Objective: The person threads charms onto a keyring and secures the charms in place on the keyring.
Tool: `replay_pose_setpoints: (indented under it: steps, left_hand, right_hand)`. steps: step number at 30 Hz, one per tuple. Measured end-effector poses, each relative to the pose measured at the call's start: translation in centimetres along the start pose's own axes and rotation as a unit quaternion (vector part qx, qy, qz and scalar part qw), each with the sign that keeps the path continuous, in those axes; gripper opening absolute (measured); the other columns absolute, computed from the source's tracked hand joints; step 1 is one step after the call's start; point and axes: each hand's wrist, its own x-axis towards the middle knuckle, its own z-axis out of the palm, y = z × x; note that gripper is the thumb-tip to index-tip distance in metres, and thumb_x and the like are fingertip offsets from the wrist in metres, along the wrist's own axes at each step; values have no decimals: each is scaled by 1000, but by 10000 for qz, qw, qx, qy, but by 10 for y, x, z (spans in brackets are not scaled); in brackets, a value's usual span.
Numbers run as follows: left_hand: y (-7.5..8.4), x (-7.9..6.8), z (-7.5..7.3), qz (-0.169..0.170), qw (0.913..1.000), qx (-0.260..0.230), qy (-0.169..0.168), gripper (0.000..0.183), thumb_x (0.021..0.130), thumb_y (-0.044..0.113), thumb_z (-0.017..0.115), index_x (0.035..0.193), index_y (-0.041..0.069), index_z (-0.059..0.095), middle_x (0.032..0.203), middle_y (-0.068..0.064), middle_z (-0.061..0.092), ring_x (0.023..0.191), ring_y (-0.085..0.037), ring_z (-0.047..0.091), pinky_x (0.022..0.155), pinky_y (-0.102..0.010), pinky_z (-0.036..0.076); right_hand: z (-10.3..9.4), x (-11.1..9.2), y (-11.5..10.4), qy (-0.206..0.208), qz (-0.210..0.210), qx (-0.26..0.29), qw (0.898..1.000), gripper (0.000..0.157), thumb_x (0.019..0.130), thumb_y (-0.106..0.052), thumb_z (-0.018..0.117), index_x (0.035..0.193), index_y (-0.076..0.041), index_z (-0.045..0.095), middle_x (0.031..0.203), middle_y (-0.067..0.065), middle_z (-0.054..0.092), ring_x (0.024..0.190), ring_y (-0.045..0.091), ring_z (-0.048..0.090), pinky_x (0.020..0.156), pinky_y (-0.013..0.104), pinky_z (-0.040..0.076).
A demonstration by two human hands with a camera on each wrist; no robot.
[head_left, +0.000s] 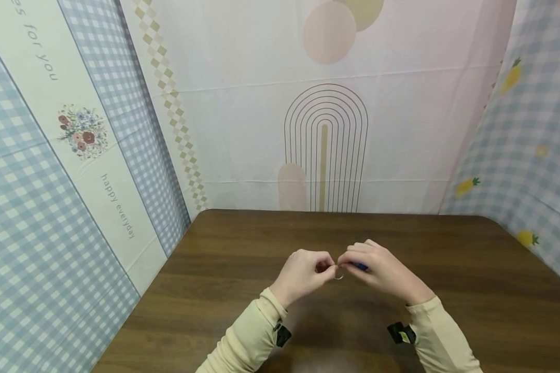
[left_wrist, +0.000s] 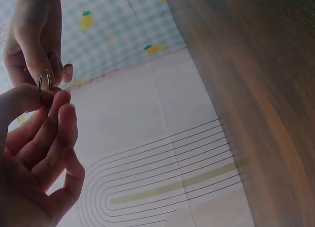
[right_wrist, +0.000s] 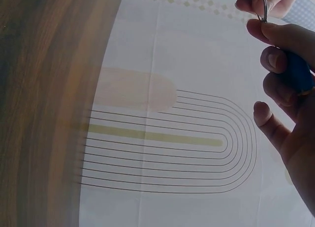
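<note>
A thin metal key ring hangs between the fingertips of both hands, above the table. My left hand pinches it between thumb and index finger; in the left wrist view the key ring stands upright at the thumb tip. My right hand has its thumb and index fingertips right at the ring's edge. Under those fingers it grips a small, smooth blue piece with a gold-coloured bit at its lower end. Most of that blue piece is hidden by the fingers in the head view.
A brown wood-grain table stretches below both hands. Behind it hangs a pale patterned cloth, with blue checked cloths at the left and right. Each sleeve has a dark wrist device under it.
</note>
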Motion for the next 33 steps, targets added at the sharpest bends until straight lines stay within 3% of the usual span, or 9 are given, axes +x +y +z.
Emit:
replay_pose_setpoints:
  steps: [3,6,8,12,15,23,26,28,33]
  left_hand:
    - [0,-1,0,50,9993,226,300,10,83,12,68,74,14,70,62,6,67,52,4,47,53,-8,35]
    - [1,-1,0,-55,9985,329,438,12,82,13,69,70,14,69,59,6,65,50,5,43,50,-8,33]
    - [1,-1,-1,-227,9989,276,309,12,82,14,69,71,14,69,59,5,65,49,5,43,50,-9,32]
    - [2,-1,-1,-503,9984,83,-236,8,86,17,67,79,14,70,66,5,67,53,6,45,53,-9,35]
    - [1,0,0,-407,9984,174,-357,8,88,16,65,82,14,71,67,6,67,55,6,45,54,-9,35]
    - [0,-2,-1,-41,9982,556,198,20,89,16,65,69,15,66,55,8,56,48,4,35,48,-10,26]
    - [0,-2,-1,-163,9979,576,263,26,90,18,64,64,15,62,52,8,51,47,3,34,47,-11,24]
    - [0,-2,-1,-292,9980,546,137,26,91,18,63,65,15,63,53,8,52,47,2,35,47,-12,26]
    - [2,-1,-3,-589,9971,216,-420,12,91,20,64,83,14,70,68,7,68,54,4,48,54,-11,36]
  right_hand:
    - [0,1,-1,55,6,-45,10000,5,93,-17,64,90,-16,69,79,-12,62,73,-2,52,75,16,36]
    - [1,1,-2,135,0,-96,9999,13,83,-6,72,89,-16,68,79,-13,61,72,-1,52,74,18,37]
    - [1,1,-2,173,-9,-136,9998,16,80,-4,74,88,-16,67,79,-13,61,70,-1,51,74,18,37]
    - [2,1,-2,122,-14,-74,9999,4,91,-15,66,88,-17,68,78,-13,60,71,-2,51,75,17,36]
    - [2,1,-2,59,26,-11,10000,12,96,-22,60,89,-17,68,78,-13,60,72,-2,51,75,16,35]
    - [2,2,-3,126,121,-13,9998,3,90,-13,67,90,-15,68,81,-12,63,73,-1,54,77,16,35]
    - [2,2,-3,179,123,-48,9998,17,80,-3,74,90,-15,68,82,-11,64,73,0,54,76,17,36]
    - [2,3,-3,194,113,-52,9997,25,74,2,76,90,-15,67,82,-11,64,72,0,54,76,18,36]
    - [2,2,-4,134,111,-93,9998,20,77,-2,76,90,-16,68,81,-12,64,73,0,54,76,19,38]
